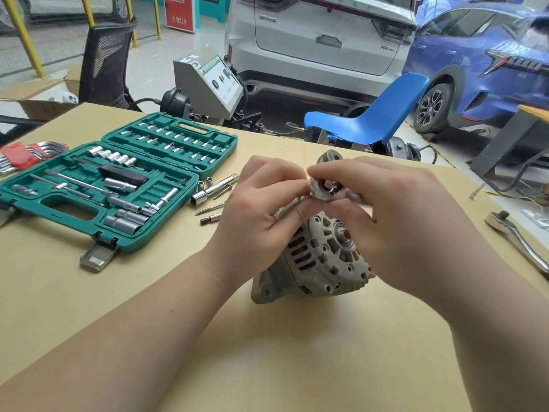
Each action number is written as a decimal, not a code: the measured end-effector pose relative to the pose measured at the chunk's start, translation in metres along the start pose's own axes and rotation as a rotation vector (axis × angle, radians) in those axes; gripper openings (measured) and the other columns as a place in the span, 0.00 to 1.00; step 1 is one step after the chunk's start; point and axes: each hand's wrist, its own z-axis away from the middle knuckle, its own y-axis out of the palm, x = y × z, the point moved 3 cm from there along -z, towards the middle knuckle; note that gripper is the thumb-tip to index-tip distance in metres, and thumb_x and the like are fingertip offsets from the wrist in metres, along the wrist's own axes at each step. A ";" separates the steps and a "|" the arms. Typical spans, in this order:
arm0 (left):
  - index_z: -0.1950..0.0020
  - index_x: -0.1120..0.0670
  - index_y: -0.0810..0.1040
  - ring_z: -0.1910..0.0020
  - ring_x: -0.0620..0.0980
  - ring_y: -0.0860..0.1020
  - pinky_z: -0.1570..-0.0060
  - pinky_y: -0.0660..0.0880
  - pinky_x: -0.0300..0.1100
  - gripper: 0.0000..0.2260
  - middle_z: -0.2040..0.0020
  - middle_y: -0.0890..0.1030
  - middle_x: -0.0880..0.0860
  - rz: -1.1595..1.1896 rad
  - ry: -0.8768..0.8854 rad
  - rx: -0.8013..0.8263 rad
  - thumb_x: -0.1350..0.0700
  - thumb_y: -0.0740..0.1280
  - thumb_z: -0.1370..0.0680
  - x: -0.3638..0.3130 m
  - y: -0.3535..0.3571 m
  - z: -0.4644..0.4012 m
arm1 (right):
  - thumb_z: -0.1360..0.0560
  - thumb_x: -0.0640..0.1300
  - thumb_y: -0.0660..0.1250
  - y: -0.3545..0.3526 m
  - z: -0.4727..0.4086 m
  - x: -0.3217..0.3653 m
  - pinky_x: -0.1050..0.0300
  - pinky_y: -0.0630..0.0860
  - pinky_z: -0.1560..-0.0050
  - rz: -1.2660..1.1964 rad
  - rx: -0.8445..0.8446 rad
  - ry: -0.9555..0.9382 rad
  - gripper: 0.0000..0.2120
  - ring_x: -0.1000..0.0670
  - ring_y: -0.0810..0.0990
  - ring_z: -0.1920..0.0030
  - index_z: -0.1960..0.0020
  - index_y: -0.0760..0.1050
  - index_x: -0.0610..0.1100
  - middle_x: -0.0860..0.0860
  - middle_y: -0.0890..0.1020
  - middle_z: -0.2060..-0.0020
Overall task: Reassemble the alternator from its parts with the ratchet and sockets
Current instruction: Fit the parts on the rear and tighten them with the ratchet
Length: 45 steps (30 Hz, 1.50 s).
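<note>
Alternator (320,257) housing sits on its side near the middle of our pale wooden table (148,307), shaft end tilted up toward us, just below our two hands. We hold a small round metal part (322,190) above it: our left hand (261,215) pinches its left edge with curled fingers, and our right hand (386,209) grips it from the right, fingers curled over it. What exactly the part is we cannot tell.

Beyond the table's far edge the room is a workshop floor with a white car (320,40) and a blue car (481,60) parked tail toward us, a blue plastic chair (371,117), a grey machine cabinet (208,84) and a black mesh chair (107,60).

On the left of the table a green tool case (118,179) lies open. Its lid half holds rows of small bits; its near half holds sockets, extension bars and a black-handled driver in moulded slots. Loose sockets and bits (208,197) lie on the table just beside the case, between it and our left hand. A red holder of hex keys (23,156) lies at the far left edge. The ratchet (517,233) rests near the right edge, well apart from the alternator.
</note>
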 end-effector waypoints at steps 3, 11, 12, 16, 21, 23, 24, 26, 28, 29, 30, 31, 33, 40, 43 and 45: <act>0.40 0.59 0.87 0.45 0.55 0.76 0.43 0.73 0.44 0.10 0.47 0.82 0.55 -0.022 -0.018 -0.047 0.57 0.76 0.20 -0.001 0.000 0.001 | 0.23 0.52 0.72 0.004 0.006 -0.002 0.51 0.77 0.56 -0.073 -0.014 0.093 0.15 0.52 0.79 0.60 0.37 0.79 0.55 0.58 0.82 0.57; 0.40 0.60 0.87 0.45 0.53 0.75 0.40 0.70 0.39 0.09 0.47 0.83 0.53 -0.015 -0.028 -0.036 0.58 0.71 0.16 0.002 0.005 0.005 | 0.21 0.45 0.71 0.000 0.001 -0.003 0.44 0.79 0.49 -0.032 0.007 0.024 0.17 0.47 0.81 0.49 0.34 0.79 0.57 0.57 0.83 0.49; 0.39 0.60 0.87 0.44 0.53 0.76 0.40 0.70 0.40 0.09 0.46 0.82 0.53 -0.003 -0.041 -0.033 0.58 0.70 0.15 0.003 0.005 0.006 | 0.21 0.48 0.71 -0.001 -0.002 -0.002 0.45 0.79 0.49 -0.062 0.026 0.026 0.16 0.49 0.80 0.51 0.34 0.79 0.56 0.57 0.83 0.51; 0.39 0.61 0.86 0.43 0.57 0.80 0.41 0.78 0.51 0.12 0.44 0.82 0.55 0.091 -0.107 -0.073 0.54 0.70 0.15 0.004 0.008 0.014 | 0.22 0.53 0.71 -0.012 -0.021 0.004 0.53 0.77 0.56 -0.026 0.167 -0.060 0.14 0.56 0.78 0.59 0.37 0.79 0.57 0.60 0.78 0.63; 0.41 0.64 0.86 0.43 0.58 0.82 0.45 0.80 0.54 0.07 0.45 0.84 0.57 0.140 -0.139 -0.102 0.64 0.73 0.18 0.002 0.014 0.019 | 0.22 0.52 0.71 -0.023 -0.045 0.004 0.67 0.69 0.54 0.188 0.348 -0.258 0.16 0.53 0.76 0.52 0.36 0.73 0.59 0.60 0.79 0.53; 0.39 0.63 0.86 0.41 0.54 0.81 0.42 0.77 0.45 0.08 0.43 0.84 0.55 0.107 -0.129 -0.078 0.63 0.70 0.16 0.004 0.013 0.016 | 0.24 0.58 0.72 -0.025 -0.046 0.000 0.66 0.72 0.56 0.095 0.300 -0.250 0.13 0.55 0.76 0.56 0.42 0.76 0.59 0.60 0.79 0.57; 0.39 0.62 0.86 0.40 0.53 0.81 0.40 0.75 0.42 0.09 0.43 0.83 0.55 0.090 -0.126 -0.059 0.62 0.68 0.15 0.005 0.013 0.015 | 0.26 0.61 0.71 -0.025 -0.045 -0.003 0.59 0.76 0.56 0.052 0.283 -0.232 0.13 0.56 0.77 0.57 0.45 0.76 0.59 0.60 0.80 0.60; 0.38 0.59 0.85 0.39 0.52 0.80 0.38 0.75 0.42 0.09 0.42 0.82 0.55 0.098 -0.124 -0.040 0.61 0.68 0.15 0.004 0.014 0.015 | 0.28 0.64 0.70 -0.022 -0.042 -0.009 0.52 0.78 0.59 0.017 0.277 -0.218 0.14 0.58 0.76 0.60 0.48 0.75 0.58 0.58 0.80 0.63; 0.36 0.54 0.83 0.39 0.55 0.81 0.40 0.80 0.50 0.09 0.41 0.82 0.53 0.195 -0.145 -0.081 0.58 0.69 0.15 0.001 0.014 0.016 | 0.27 0.62 0.69 -0.019 -0.037 -0.011 0.50 0.78 0.62 0.024 0.273 -0.232 0.13 0.58 0.75 0.63 0.48 0.74 0.57 0.56 0.79 0.65; 0.36 0.53 0.82 0.40 0.57 0.82 0.42 0.81 0.54 0.08 0.41 0.82 0.53 0.240 -0.147 -0.113 0.56 0.70 0.15 -0.001 0.013 0.016 | 0.26 0.60 0.69 -0.019 -0.036 -0.012 0.50 0.78 0.62 0.019 0.263 -0.236 0.11 0.57 0.76 0.64 0.48 0.74 0.57 0.56 0.79 0.65; 0.37 0.52 0.83 0.42 0.59 0.82 0.44 0.82 0.56 0.07 0.43 0.82 0.53 0.256 -0.147 -0.148 0.55 0.72 0.15 -0.003 0.012 0.015 | 0.25 0.58 0.69 -0.019 -0.034 -0.014 0.50 0.79 0.62 0.008 0.255 -0.234 0.10 0.56 0.76 0.64 0.47 0.74 0.57 0.55 0.79 0.65; 0.40 0.52 0.84 0.44 0.59 0.83 0.46 0.82 0.56 0.06 0.44 0.83 0.53 0.245 -0.147 -0.180 0.54 0.73 0.16 -0.004 0.010 0.014 | 0.26 0.55 0.69 -0.019 -0.033 -0.015 0.49 0.79 0.61 -0.003 0.252 -0.226 0.10 0.54 0.77 0.63 0.46 0.74 0.58 0.55 0.79 0.65; 0.44 0.52 0.86 0.46 0.59 0.84 0.47 0.81 0.52 0.05 0.46 0.84 0.53 0.191 -0.147 -0.224 0.54 0.77 0.19 -0.005 0.008 0.013 | 0.27 0.51 0.68 -0.020 -0.031 -0.019 0.49 0.79 0.57 -0.024 0.245 -0.203 0.12 0.50 0.78 0.60 0.44 0.75 0.59 0.55 0.80 0.63; 0.44 0.54 0.86 0.47 0.59 0.84 0.49 0.81 0.59 0.07 0.47 0.85 0.52 0.090 -0.125 -0.210 0.56 0.79 0.21 -0.009 0.011 0.013 | 0.27 0.49 0.71 -0.025 -0.030 -0.025 0.52 0.77 0.55 -0.083 0.273 -0.190 0.15 0.57 0.76 0.60 0.44 0.79 0.64 0.61 0.77 0.67; 0.45 0.56 0.87 0.48 0.59 0.84 0.50 0.81 0.57 0.08 0.48 0.85 0.54 0.082 -0.170 -0.207 0.55 0.79 0.21 -0.005 0.009 0.014 | 0.25 0.47 0.71 -0.021 -0.031 -0.024 0.49 0.79 0.55 -0.083 0.312 -0.208 0.14 0.54 0.77 0.60 0.43 0.79 0.62 0.58 0.79 0.64; 0.45 0.59 0.88 0.48 0.60 0.84 0.51 0.81 0.57 0.09 0.49 0.84 0.56 0.087 -0.197 -0.194 0.56 0.79 0.21 -0.002 0.008 0.014 | 0.25 0.47 0.70 -0.019 -0.032 -0.024 0.48 0.79 0.54 -0.078 0.322 -0.224 0.15 0.52 0.78 0.57 0.41 0.79 0.62 0.57 0.80 0.61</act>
